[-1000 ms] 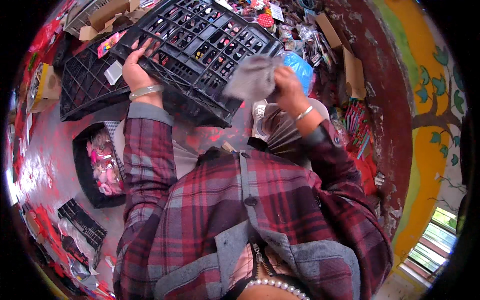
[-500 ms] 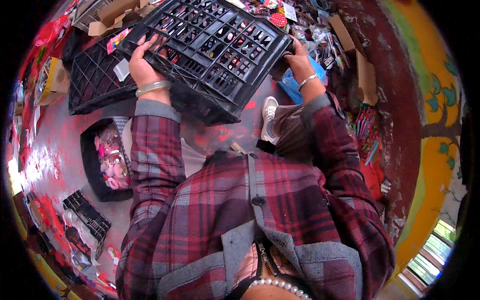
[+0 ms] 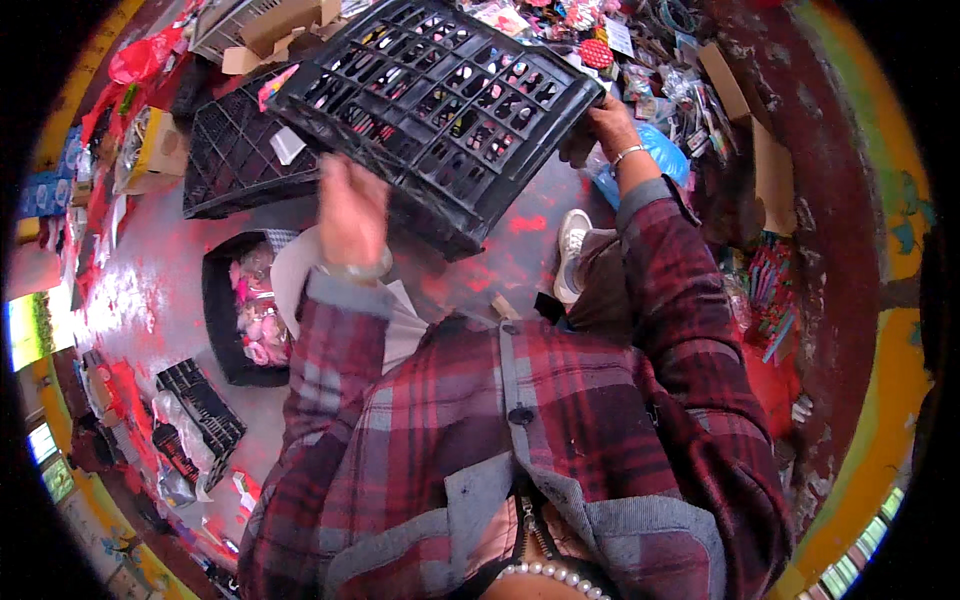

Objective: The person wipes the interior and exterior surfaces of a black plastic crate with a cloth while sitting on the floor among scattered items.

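Note:
A black plastic crate (image 3: 465, 190) with a grid-like face is tilted in front of me, and bits of colour show through its openings. My right hand (image 3: 612, 132) grips the crate's right corner, fingers closed round the edge. Just below the crate's near left side is my left hand (image 3: 352, 212), off the rim it held earlier. Motion smears its fingers, so their pose is unclear. Behind the left hand, another black crate (image 3: 225, 150) rests on the floor with a small white piece (image 3: 287, 145) on it.
A black bin (image 3: 222, 320) of pink items stands at left, beyond my left forearm. A smaller black crate (image 3: 200, 405) lies lower left. Small packaged goods (image 3: 660, 85), a blue plastic bag (image 3: 660, 155) and an open cardboard box (image 3: 770, 180) crowd the right side.
My left hand has let go of the crate's left edge and moved down and toward me. My right hand keeps its grip. The whole view has shifted slightly.

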### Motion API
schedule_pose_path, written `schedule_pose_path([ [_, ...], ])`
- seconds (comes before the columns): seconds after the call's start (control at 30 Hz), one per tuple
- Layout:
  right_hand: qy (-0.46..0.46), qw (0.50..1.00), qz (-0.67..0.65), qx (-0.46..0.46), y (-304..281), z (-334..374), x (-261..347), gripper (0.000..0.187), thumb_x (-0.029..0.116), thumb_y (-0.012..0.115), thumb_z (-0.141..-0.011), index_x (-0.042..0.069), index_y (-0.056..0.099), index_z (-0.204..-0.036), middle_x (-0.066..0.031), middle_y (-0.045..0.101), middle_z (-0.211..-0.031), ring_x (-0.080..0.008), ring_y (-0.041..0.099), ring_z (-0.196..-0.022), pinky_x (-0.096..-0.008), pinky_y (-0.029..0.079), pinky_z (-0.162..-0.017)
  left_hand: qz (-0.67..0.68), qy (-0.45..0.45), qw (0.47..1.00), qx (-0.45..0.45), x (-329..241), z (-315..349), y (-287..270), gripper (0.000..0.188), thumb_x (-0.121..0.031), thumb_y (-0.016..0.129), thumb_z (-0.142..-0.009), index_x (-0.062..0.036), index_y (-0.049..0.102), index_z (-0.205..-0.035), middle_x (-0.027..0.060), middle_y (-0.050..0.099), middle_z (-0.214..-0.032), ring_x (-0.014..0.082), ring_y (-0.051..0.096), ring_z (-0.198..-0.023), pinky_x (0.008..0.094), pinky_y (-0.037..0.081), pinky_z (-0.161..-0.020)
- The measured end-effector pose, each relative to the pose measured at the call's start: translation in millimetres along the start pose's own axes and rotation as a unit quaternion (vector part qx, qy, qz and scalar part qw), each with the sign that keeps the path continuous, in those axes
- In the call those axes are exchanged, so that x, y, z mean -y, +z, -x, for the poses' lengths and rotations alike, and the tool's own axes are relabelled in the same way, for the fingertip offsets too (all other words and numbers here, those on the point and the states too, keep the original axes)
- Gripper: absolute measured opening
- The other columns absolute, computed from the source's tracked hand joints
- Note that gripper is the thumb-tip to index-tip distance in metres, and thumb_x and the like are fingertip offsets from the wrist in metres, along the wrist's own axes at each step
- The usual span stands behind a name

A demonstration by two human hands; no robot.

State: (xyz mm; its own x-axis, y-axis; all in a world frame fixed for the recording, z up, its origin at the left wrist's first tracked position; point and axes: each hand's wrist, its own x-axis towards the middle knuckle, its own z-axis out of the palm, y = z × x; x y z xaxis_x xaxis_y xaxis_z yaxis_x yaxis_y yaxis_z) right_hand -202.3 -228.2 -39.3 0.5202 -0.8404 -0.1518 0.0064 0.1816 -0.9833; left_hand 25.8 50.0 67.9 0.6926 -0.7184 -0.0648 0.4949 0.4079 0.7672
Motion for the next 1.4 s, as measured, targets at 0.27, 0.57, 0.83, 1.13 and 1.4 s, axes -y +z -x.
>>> schedule_pose_path([
  [0.27,-0.018,0.984,0.18,-0.011,-10,-16,-6,0.03,0.007,0.059,-0.071,0.005,0.063,-0.1,-0.003,0.064,-0.087,-0.0153,0.058,-0.077,-0.0314,0.047,-0.071,-0.289,-0.069,0.928,0.224,96,65,-34,0.047,-0.006,0.062,-0.08,-0.0015,0.045,-0.123,0.0068,0.053,-0.118,0.0171,0.049,-0.109,0.0316,0.037,-0.095],
  [0.57,-0.019,0.997,0.067,-0.033,3,-5,-16,0.029,0.001,0.051,-0.075,0.002,0.059,-0.103,-0.0025,0.059,-0.085,-0.0137,0.054,-0.074,-0.0282,0.045,-0.064,-0.377,-0.035,0.874,0.305,88,46,-25,0.031,-0.005,0.054,-0.084,-0.0002,0.054,-0.114,0.0065,0.058,-0.112,0.0151,0.053,-0.103,0.0295,0.041,-0.09],
  [0.83,-0.142,0.988,0.059,-0.009,35,33,112,0.045,-0.002,0.053,-0.073,0.002,0.054,-0.118,-0.0009,0.06,-0.097,-0.0109,0.054,-0.085,-0.0241,0.044,-0.077,-0.158,-0.061,0.969,0.177,-22,14,40,0.03,-0.005,0.051,-0.089,0.0039,0.048,-0.117,0.0165,0.057,-0.112,0.0292,0.059,-0.1,0.0423,0.051,-0.086],
  [1.13,-0.188,0.982,0.033,-0.003,55,7,71,0.041,-0.003,0.054,-0.076,0.006,0.056,-0.116,-0.0023,0.061,-0.095,-0.0112,0.056,-0.087,-0.025,0.044,-0.08,-0.083,-0.08,0.988,0.106,-9,-27,11,0.048,-0.033,0.051,-0.091,0.0019,0.041,-0.122,0.0165,0.053,-0.109,0.0286,0.06,-0.097,0.0427,0.054,-0.082],
  [1.4,-0.144,0.983,0.109,-0.04,64,1,71,0.043,-0.003,0.054,-0.074,0.005,0.056,-0.116,-0.0046,0.063,-0.099,-0.013,0.057,-0.09,-0.0255,0.044,-0.082,0.006,-0.104,0.992,0.077,-17,-46,-2,0.081,-0.068,0.045,-0.079,0.0073,0.053,-0.108,0.0209,0.055,-0.11,0.0335,0.058,-0.099,0.0438,0.049,-0.086],
])
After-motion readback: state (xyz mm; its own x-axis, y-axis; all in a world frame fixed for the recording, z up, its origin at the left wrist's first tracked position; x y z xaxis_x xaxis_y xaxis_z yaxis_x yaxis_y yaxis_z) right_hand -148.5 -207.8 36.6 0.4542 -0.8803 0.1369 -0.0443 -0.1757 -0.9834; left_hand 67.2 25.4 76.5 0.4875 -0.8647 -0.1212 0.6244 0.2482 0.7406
